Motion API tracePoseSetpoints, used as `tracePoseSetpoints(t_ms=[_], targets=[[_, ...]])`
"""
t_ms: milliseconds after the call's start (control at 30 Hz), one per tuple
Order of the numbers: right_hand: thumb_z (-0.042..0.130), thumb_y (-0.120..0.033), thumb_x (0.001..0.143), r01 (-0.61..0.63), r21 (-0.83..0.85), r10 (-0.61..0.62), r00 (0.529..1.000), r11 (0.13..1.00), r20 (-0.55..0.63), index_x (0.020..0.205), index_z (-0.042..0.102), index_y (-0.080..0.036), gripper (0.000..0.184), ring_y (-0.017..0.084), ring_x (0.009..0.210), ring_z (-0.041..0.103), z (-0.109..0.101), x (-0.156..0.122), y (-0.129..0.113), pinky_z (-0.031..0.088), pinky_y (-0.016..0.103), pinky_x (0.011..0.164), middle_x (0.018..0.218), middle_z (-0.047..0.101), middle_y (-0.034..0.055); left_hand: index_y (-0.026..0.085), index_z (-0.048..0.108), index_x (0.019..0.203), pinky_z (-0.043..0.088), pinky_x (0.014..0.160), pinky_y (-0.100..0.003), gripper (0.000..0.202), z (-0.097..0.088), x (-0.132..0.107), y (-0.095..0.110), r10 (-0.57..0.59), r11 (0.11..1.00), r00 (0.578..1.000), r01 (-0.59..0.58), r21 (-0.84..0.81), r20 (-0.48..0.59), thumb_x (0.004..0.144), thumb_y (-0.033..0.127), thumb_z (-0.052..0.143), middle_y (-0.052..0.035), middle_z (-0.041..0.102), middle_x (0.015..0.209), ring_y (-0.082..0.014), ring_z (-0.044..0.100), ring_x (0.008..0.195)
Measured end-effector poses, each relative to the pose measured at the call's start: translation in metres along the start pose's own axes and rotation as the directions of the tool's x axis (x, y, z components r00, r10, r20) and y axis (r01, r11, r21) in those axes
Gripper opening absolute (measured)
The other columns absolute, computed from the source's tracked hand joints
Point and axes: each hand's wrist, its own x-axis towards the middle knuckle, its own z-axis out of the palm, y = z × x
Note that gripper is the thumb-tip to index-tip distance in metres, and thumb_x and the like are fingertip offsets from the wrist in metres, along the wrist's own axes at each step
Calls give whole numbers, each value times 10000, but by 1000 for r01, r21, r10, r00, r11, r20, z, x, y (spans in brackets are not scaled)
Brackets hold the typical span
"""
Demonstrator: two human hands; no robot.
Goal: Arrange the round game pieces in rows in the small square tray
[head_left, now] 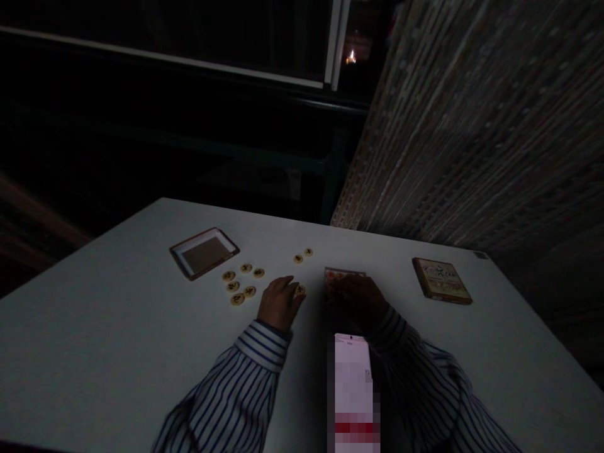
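My left hand (278,303) is low over the table, thumb and fingers closed around a round Chinese chess piece (301,290) with a dark character on it. My right hand (357,301) reaches over a shallow tray (346,271) that holds pieces with reddish marks (331,275); its fingertips are lost in shadow. Left of my left hand lie several loose pieces (250,291) in a loose cluster. Two more pieces (298,258) sit together farther back, between the cluster and the tray.
On the white table (141,327), an open box lid or tray (204,253) lies at the back left. A closed decorated box (442,280) lies at the right. A lit phone (353,377) is near the front. Beyond the back edge hangs a string curtain (438,126).
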Motion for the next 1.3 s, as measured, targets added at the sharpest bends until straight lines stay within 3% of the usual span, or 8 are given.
tracePoseSetpoints(t_ms=[267,400,500,600,733,833,1100,1300], targets=[[480,-285,788,-1,-15,1,1000,1000,-7,841,611,-176,179,147,730,559,-7,2,-3,374,263,645,798,634,54,171,581,953,412,844,-375,261,-1,0,1,-50,990,998,45,-130,-33,738,294,500,-80,613,991,-223,532,952],[466,-253,789,0,-1,0,1000,1000,3,845,619,-165,185,148,725,564,-12,3,-1,383,261,645,781,637,59,193,576,931,445,781,-358,254,-7,-1,8,-192,936,981,177,-304,-19,726,329,512,-59,636,900,-204,571,862],[466,-262,789,-30,-5,30,999,1000,16,846,623,-173,190,148,716,565,-14,2,0,380,260,639,786,638,58,182,570,914,467,731,-339,282,-13,0,19,-340,811,940,299,-504,10,684,346,560,-49,644,836,-181,594,779],[466,-282,789,-51,-31,51,999,998,15,852,620,-189,190,156,745,556,-17,0,3,368,269,657,802,632,55,152,570,866,484,677,-307,309,-15,0,29,-440,592,896,340,-731,60,615,323,627,-44,642,772,-154,596,702],[465,-301,786,-78,-85,83,995,993,56,889,614,-192,210,161,727,539,-22,-1,5,342,271,637,787,625,54,132,558,842,486,664,-286,351,-15,2,36,-461,307,868,353,-884,186,550,279,686,-43,639,754,-133,596,671],[461,-305,789,-98,-96,104,992,991,67,912,609,-194,222,158,712,532,-26,-1,7,327,269,625,788,624,51,136,557,836,478,683,-277,380,-18,3,40,-451,176,851,380,-908,269,512,257,715,-31,636,757,-124,598,682],[432,-337,808,-82,-102,91,992,991,83,935,602,-194,256,155,712,534,-33,-4,13,318,272,618,793,621,52,142,553,814,480,594,-249,386,-31,10,65,-401,44,831,438,-898,386,482,236,727,-1,634,656,-118,590,608],[435,-328,803,-91,-79,95,994,993,47,933,607,-207,248,156,711,540,-38,-8,22,325,273,615,779,623,45,155,540,851,485,628,-261,382,-28,18,83,-353,-37,835,439,-898,423,517,223,711,2,648,684,-123,600,630]])
